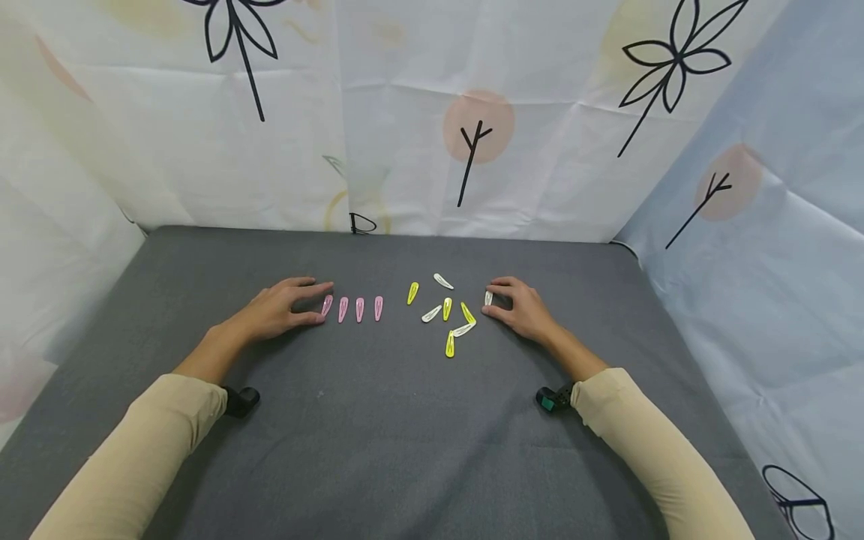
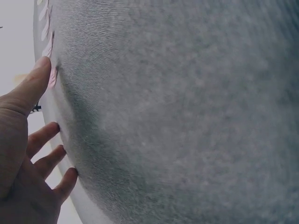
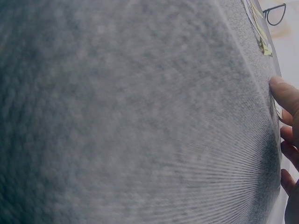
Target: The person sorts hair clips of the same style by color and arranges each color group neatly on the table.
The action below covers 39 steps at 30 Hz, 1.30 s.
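On the left of the grey table, my left hand [image 1: 280, 304] has its thumb and index finger at the two ends of a pink snap hair clip [image 1: 327, 304]. That clip ends a row of pink hair clips [image 1: 360, 309] standing side by side. In the left wrist view the thumb [image 2: 35, 81] is beside the pink clip [image 2: 53, 77], other fingers spread below. My right hand [image 1: 523, 307] pinches a white hair clip [image 1: 488, 298] between thumb and index finger. Left of it lie mixed yellow clips [image 1: 448, 308] and white clips [image 1: 431, 314].
A grey cloth covers the table [image 1: 378, 435]. Patterned white curtain [image 1: 405, 150] hangs along the back, and more fabric [image 1: 776, 300] closes the right side. Two clips, a yellow one [image 1: 450, 344] and a white one [image 1: 463, 330], lie nearest the front of the mixed group.
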{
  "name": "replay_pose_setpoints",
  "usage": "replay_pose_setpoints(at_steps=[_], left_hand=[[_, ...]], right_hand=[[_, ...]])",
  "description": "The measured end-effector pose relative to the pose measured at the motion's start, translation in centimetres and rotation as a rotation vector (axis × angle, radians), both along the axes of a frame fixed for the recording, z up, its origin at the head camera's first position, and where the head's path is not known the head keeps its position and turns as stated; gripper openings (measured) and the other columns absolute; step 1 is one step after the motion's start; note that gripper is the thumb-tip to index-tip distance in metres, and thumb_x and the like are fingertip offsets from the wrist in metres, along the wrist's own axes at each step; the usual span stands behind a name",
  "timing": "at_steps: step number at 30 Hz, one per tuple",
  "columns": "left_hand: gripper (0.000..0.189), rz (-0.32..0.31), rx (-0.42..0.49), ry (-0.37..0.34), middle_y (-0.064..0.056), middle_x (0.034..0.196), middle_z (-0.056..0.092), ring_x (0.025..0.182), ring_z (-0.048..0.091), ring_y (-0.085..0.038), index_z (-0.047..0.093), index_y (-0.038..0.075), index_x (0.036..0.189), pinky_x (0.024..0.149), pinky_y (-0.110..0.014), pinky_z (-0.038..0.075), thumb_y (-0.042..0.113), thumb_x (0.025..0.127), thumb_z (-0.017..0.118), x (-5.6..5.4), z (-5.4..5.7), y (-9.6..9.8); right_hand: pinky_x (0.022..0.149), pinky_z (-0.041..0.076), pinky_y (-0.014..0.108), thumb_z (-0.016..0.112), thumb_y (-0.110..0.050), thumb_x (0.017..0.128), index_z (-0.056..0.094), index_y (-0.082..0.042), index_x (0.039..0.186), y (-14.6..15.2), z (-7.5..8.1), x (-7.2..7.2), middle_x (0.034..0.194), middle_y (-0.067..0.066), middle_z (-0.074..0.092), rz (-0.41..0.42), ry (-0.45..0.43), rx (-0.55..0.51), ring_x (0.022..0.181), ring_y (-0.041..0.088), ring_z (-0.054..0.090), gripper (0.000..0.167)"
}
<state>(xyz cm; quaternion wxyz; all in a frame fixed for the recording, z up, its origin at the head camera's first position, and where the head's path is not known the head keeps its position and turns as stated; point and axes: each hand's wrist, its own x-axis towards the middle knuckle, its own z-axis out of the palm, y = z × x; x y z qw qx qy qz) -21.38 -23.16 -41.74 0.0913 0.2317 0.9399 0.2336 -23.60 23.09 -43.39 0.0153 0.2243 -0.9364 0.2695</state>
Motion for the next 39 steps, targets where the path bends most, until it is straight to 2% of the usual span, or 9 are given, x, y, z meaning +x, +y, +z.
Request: replay_pose_setpoints(at_steps=[3,8,14,19,25,30,39], left_hand=[[0.064,0.014,0.004,0.008,-0.028,0.151,0.038,0.14,0.031,-0.048,0.047,0.013,0.15,0.101,-0.077,0.022,0.034,0.094,0.07,0.0,0.1,0.5],[0.061,0.015,0.017,0.071,-0.027,0.15,0.041,0.138,0.036,-0.047,0.052,0.013,0.147,0.101,-0.075,0.024,0.036,0.093,0.071,0.0,0.3,2.4],[0.054,-0.025,0.075,0.154,-0.022,0.146,0.048,0.136,0.042,-0.04,0.061,0.013,0.138,0.102,-0.068,0.029,0.032,0.09,0.075,0.2,0.6,6.2],[0.05,-0.064,0.117,0.18,-0.02,0.144,0.05,0.135,0.044,-0.038,0.065,0.011,0.134,0.1,-0.067,0.033,0.031,0.089,0.076,0.3,0.7,9.6],[0.047,-0.073,0.136,0.175,-0.019,0.144,0.051,0.136,0.044,-0.036,0.069,0.009,0.128,0.102,-0.066,0.034,0.031,0.088,0.078,-0.1,0.1,12.8],[0.042,-0.063,0.115,0.203,-0.018,0.142,0.053,0.136,0.044,-0.034,0.073,0.01,0.122,0.1,-0.064,0.037,0.032,0.087,0.079,-0.5,-0.4,14.7],[0.035,-0.053,0.054,0.234,-0.014,0.137,0.058,0.134,0.045,-0.03,0.078,0.01,0.11,0.098,-0.06,0.037,0.037,0.086,0.079,-0.8,-1.3,16.8]], right_hand=[[0.105,0.036,0.056,0.076,-0.02,0.09,0.063,0.003,0.131,0.1,-0.1,-0.1,0.137,0.022,0.054,0.001,0.002,0.003,0.13,0.04,0.048,0.049],[0.105,0.036,0.057,0.075,-0.021,0.091,0.062,0.003,0.132,0.2,-0.2,-0.2,0.138,0.023,0.053,0.003,0.005,0.008,0.13,0.041,0.048,0.049],[0.106,0.036,0.057,0.075,-0.021,0.091,0.062,0.003,0.132,0.2,-0.2,-0.2,0.138,0.022,0.053,0.0,-0.005,0.008,0.131,0.041,0.047,0.049],[0.106,0.036,0.056,0.075,-0.021,0.091,0.062,0.003,0.132,0.3,-0.3,-0.2,0.138,0.022,0.053,0.001,0.0,0.004,0.13,0.041,0.048,0.05],[0.106,0.036,0.056,0.076,-0.021,0.09,0.062,0.003,0.132,0.3,-0.3,-0.1,0.138,0.022,0.053,0.007,-0.003,-0.002,0.13,0.04,0.048,0.05],[0.106,0.036,0.056,0.076,-0.02,0.09,0.063,0.003,0.131,0.4,-0.3,-0.2,0.137,0.022,0.054,0.013,0.001,-0.011,0.13,0.04,0.048,0.05],[0.106,0.036,0.055,0.076,-0.023,0.09,0.062,0.001,0.133,0.4,-0.4,-0.3,0.138,0.021,0.053,0.016,-0.009,0.0,0.131,0.039,0.048,0.051]])
